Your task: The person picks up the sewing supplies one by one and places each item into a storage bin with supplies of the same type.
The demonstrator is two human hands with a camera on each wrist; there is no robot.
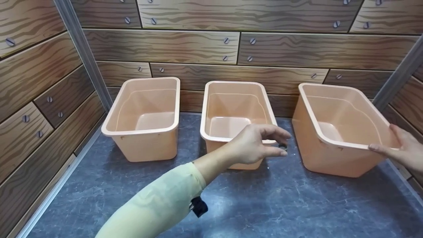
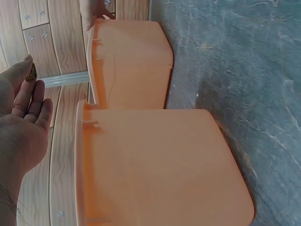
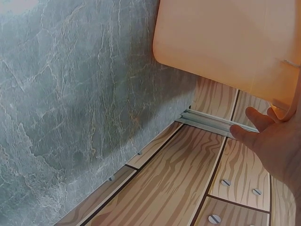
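Observation:
My left hand (image 1: 252, 143) hangs above the front right corner of the middle peach bin (image 1: 235, 85). Its thumb and fingertips pinch a small dark piece (image 1: 283, 147), gold-flecked in the left wrist view (image 2: 31, 74); its kind I cannot tell. At the right, my right hand (image 1: 401, 148) grips the front right rim of the right bin (image 1: 337, 158), thumb outside at the front. In the right wrist view, fingers (image 3: 261, 117) show below this bin's rim. The insides of both bins show bare peach plastic.
A third peach bin (image 1: 145, 145) stands at the left. All three line the back of a dark blue marbled table (image 1: 251, 205). Wood-patterned panels (image 1: 185, 46) enclose the back and sides, with grey metal posts (image 1: 86, 53) at the corners.

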